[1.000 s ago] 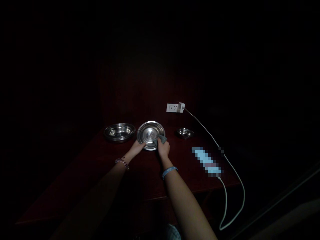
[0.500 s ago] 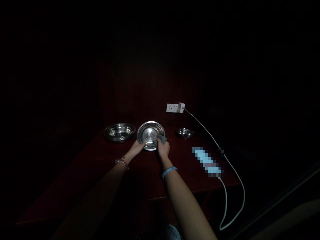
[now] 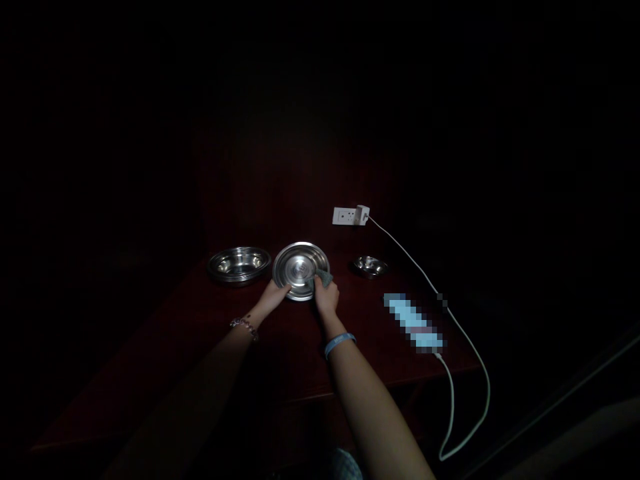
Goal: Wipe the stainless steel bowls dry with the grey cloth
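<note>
A round stainless steel dish (image 3: 300,263) is held tilted up above the dark red table, its face towards me. My left hand (image 3: 273,298) grips its lower left rim, thumb on the front and the other fingers hidden behind. At the lower right of the dish, my right hand (image 3: 327,298) is closed on a grey-green cloth (image 3: 324,278), which lies against the metal. To the left stands a stack of similar steel dishes (image 3: 239,265). A small steel bowl (image 3: 370,267) sits to the right, apart from both hands.
A phone-like lit device (image 3: 414,323), blurred out, lies on the table (image 3: 290,360) at the right. Its white cable (image 3: 487,393) loops past the table's right edge up to a charger (image 3: 362,215) in the wall socket (image 3: 344,216). The surroundings are very dark.
The held dish has shifted very slightly to the left. Both hands keep their grips, and the other things stay where they were.
</note>
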Action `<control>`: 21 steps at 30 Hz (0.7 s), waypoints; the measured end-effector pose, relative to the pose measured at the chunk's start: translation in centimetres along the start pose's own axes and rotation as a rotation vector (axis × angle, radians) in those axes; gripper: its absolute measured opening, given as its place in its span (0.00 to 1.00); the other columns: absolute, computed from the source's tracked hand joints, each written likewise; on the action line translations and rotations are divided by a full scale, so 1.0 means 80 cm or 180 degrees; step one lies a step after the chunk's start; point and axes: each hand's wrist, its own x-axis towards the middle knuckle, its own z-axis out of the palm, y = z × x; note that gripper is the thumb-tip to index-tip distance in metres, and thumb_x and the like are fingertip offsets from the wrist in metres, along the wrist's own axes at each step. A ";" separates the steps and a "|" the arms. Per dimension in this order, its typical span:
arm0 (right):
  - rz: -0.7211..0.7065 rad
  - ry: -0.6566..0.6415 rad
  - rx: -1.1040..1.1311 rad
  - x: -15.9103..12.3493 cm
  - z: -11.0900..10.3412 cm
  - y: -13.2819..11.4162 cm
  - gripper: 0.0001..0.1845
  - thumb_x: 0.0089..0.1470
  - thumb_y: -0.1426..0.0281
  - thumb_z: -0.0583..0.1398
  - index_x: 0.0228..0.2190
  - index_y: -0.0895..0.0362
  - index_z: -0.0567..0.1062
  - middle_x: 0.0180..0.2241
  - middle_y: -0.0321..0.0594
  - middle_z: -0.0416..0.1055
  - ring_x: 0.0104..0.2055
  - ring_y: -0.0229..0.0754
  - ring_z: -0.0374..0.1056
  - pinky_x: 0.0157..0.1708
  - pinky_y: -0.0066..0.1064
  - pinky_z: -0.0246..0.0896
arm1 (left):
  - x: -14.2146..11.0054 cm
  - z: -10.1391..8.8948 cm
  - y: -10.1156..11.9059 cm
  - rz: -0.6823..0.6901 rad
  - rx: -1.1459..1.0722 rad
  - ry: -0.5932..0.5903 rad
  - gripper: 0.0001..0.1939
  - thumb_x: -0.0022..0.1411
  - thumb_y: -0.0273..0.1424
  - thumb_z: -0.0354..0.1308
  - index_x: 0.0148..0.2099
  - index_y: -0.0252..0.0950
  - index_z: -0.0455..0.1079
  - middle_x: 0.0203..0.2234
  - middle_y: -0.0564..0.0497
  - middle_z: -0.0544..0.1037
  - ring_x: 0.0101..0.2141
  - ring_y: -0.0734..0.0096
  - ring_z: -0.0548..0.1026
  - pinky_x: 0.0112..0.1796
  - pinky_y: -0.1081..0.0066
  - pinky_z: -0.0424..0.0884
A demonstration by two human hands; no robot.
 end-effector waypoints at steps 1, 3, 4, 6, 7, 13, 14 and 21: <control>-0.0012 0.0001 0.0014 0.000 0.000 0.000 0.19 0.59 0.60 0.58 0.42 0.58 0.81 0.43 0.51 0.80 0.48 0.49 0.77 0.46 0.31 0.68 | -0.001 0.000 0.003 -0.0048 -0.0013 0.0025 0.19 0.54 0.21 0.59 0.50 0.29 0.72 0.51 0.39 0.79 0.59 0.53 0.71 0.63 0.59 0.60; -0.0032 0.0023 0.0057 0.000 0.000 -0.001 0.18 0.60 0.61 0.58 0.43 0.58 0.81 0.43 0.50 0.81 0.48 0.48 0.77 0.46 0.30 0.68 | -0.002 0.000 0.007 -0.0101 -0.0062 0.0043 0.22 0.55 0.22 0.60 0.53 0.30 0.71 0.53 0.39 0.78 0.60 0.54 0.70 0.63 0.57 0.59; -0.0058 0.0040 0.0094 -0.001 0.000 -0.002 0.18 0.60 0.61 0.57 0.43 0.58 0.81 0.43 0.49 0.81 0.48 0.47 0.77 0.46 0.30 0.68 | -0.002 0.000 0.009 -0.0111 -0.0096 0.0051 0.24 0.55 0.23 0.61 0.55 0.31 0.70 0.54 0.40 0.78 0.60 0.55 0.70 0.64 0.57 0.59; -0.0151 0.0077 0.0187 -0.002 0.001 -0.003 0.18 0.61 0.62 0.57 0.44 0.57 0.81 0.44 0.48 0.80 0.49 0.46 0.76 0.47 0.29 0.67 | -0.002 0.000 0.010 -0.0096 -0.0173 0.0058 0.28 0.55 0.25 0.63 0.59 0.33 0.68 0.56 0.42 0.76 0.62 0.56 0.68 0.64 0.57 0.58; -0.0202 0.0092 0.0234 -0.002 0.001 -0.003 0.18 0.61 0.62 0.57 0.44 0.57 0.81 0.45 0.48 0.80 0.50 0.46 0.76 0.48 0.28 0.67 | -0.002 0.000 0.010 -0.0074 -0.0215 0.0073 0.29 0.56 0.26 0.63 0.60 0.34 0.67 0.57 0.42 0.75 0.62 0.57 0.68 0.64 0.57 0.58; -0.0135 0.0122 0.0288 -0.003 0.000 -0.006 0.17 0.61 0.63 0.57 0.44 0.57 0.81 0.45 0.46 0.81 0.51 0.46 0.76 0.49 0.29 0.68 | -0.002 0.009 0.006 0.0054 -0.0382 -0.0209 0.31 0.54 0.31 0.66 0.60 0.33 0.69 0.56 0.41 0.77 0.60 0.56 0.70 0.63 0.57 0.59; -0.0123 0.0122 0.0304 -0.003 0.000 -0.006 0.17 0.61 0.63 0.58 0.44 0.57 0.81 0.45 0.46 0.81 0.51 0.46 0.76 0.49 0.29 0.68 | -0.003 0.010 0.006 0.0089 -0.0378 -0.0273 0.31 0.53 0.32 0.67 0.60 0.33 0.69 0.56 0.41 0.76 0.60 0.55 0.70 0.64 0.57 0.59; -0.0043 0.0028 0.0537 -0.002 0.001 -0.005 0.18 0.60 0.63 0.58 0.45 0.60 0.81 0.45 0.49 0.80 0.51 0.47 0.76 0.50 0.30 0.68 | -0.007 0.011 0.003 0.0270 -0.0313 -0.0522 0.33 0.51 0.29 0.67 0.60 0.29 0.68 0.60 0.37 0.72 0.62 0.54 0.67 0.64 0.59 0.56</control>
